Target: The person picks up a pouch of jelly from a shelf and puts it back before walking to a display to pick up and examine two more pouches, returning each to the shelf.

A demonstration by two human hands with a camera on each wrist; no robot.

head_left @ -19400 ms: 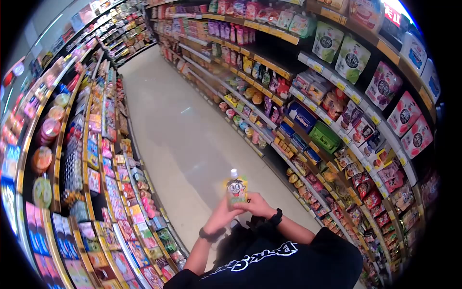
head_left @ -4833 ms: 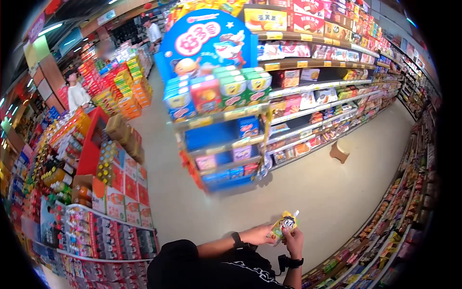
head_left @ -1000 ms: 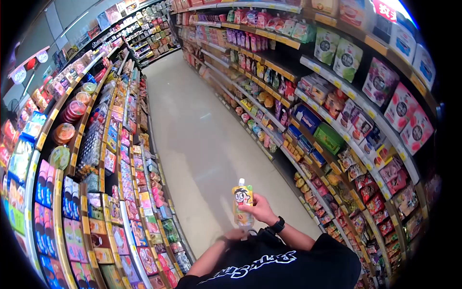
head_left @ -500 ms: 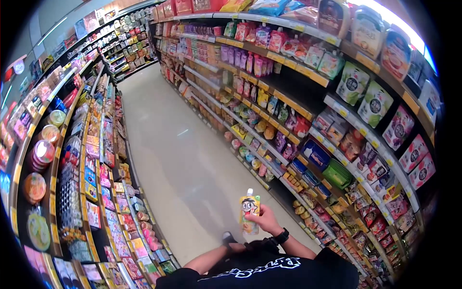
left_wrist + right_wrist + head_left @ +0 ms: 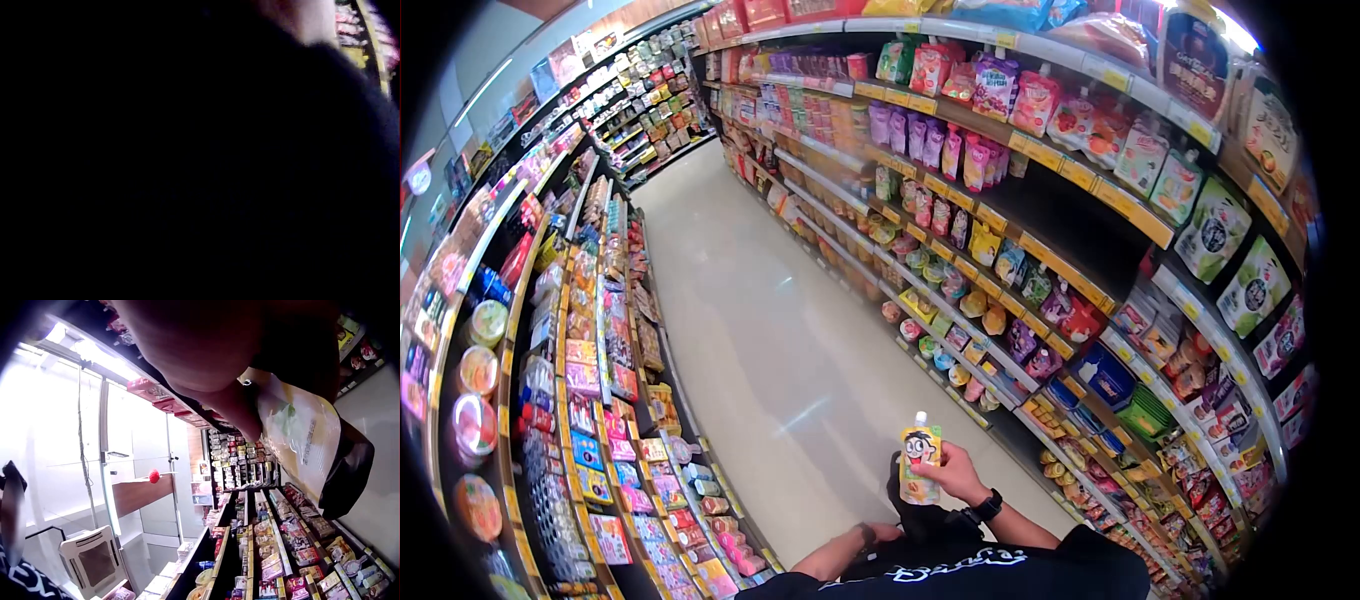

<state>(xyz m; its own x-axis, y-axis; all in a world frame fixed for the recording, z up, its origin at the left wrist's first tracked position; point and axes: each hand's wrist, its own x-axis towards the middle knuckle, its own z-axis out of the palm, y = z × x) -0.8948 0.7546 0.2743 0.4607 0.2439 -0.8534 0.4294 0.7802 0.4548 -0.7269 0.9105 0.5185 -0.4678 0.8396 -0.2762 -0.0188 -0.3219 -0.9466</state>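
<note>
My right hand (image 5: pixel 957 473) pinches a yellow spouted pouch (image 5: pixel 921 466) by its right side, thumb across the front; the pouch stands upright with a white cap and a cartoon face. In the right wrist view, the fingers (image 5: pixel 237 409) lie against the pouch (image 5: pixel 300 428), seen from another side. Low by the dark shirt is my left hand (image 5: pixel 885 532), away from the pouch, its fingers hard to make out. The left wrist view is nearly all dark, with a bit of skin (image 5: pixel 312 19) at the top.
Tall shelves (image 5: pixel 1040 150) of pouches and snack packs line the right side. Lower shelves (image 5: pixel 590 400) of packaged goods run along the left. Between them a pale floor (image 5: pixel 750 280) leads to a stocked rack (image 5: pixel 645 100) at the far end.
The view has shifted toward the right-hand shelves, which look nearer. My right hand keeps its hold on the pouch. A dark shape now shows behind the pouch.
</note>
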